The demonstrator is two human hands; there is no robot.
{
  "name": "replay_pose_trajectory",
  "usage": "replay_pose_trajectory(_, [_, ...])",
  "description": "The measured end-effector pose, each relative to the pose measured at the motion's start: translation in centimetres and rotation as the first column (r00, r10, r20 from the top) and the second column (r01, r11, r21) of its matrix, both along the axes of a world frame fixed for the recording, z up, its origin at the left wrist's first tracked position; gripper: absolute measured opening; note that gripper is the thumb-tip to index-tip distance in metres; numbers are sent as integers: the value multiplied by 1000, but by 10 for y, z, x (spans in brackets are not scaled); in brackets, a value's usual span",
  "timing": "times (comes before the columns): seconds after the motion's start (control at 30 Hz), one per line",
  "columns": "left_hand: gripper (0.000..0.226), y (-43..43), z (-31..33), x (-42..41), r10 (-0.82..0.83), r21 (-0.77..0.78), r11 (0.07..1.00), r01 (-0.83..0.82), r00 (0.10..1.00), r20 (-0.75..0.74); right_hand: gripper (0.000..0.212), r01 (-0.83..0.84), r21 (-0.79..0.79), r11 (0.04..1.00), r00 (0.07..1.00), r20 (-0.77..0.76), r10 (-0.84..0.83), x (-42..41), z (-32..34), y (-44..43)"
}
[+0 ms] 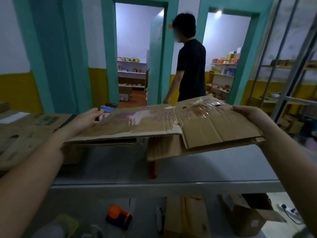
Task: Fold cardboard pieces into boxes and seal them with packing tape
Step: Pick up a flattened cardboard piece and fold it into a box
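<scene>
A room with teal door frames [171, 48] and a yellow lower wall; a person [191, 69] in a dark shirt stands beyond a grey metal table [214, 170]. A stack of flat cardboard [25, 131] lies on the table's left end, and a metal rack [291, 86] stands at the right.

Both hands hold a flattened cardboard piece [171, 124] above the table, clear of its surface. The left hand [87, 119] grips the left end near the far corner, fingers curled round the edge. The right hand [248, 114] grips the right end at its far corner, fingers laid over the upper face; its thumb is hidden beneath.

The cardboard piece lies broad face up and close to level. Its long axis runs left to right, from one hand to the other, with the right end a little farther from the camera. Torn print and strips of clear tape cover the upper face. One flap [164, 152] hangs down from the near edge at the middle.

Below the table's near edge lie an orange and black tape dispenser [118, 217] and more cardboard [185, 219].
</scene>
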State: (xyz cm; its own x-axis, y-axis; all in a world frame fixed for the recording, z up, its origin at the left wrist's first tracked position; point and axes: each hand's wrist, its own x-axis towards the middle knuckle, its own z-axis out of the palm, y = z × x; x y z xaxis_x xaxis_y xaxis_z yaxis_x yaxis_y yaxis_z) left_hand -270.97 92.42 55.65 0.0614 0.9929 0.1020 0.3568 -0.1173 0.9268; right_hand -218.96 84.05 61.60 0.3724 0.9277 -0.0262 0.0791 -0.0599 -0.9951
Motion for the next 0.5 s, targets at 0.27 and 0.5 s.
replay_pose_trajectory(0.27, [61,-71,16,42,-381,49,866,497,721,-579,50,-8,-134,991,996,-88,-4,5,-42,24])
replay_pose_trajectory(0.5, [53,-83,-10,89,-213,227,764,604,569,-794,44,21,-109,994,978,-205,-43,-4,-59,27])
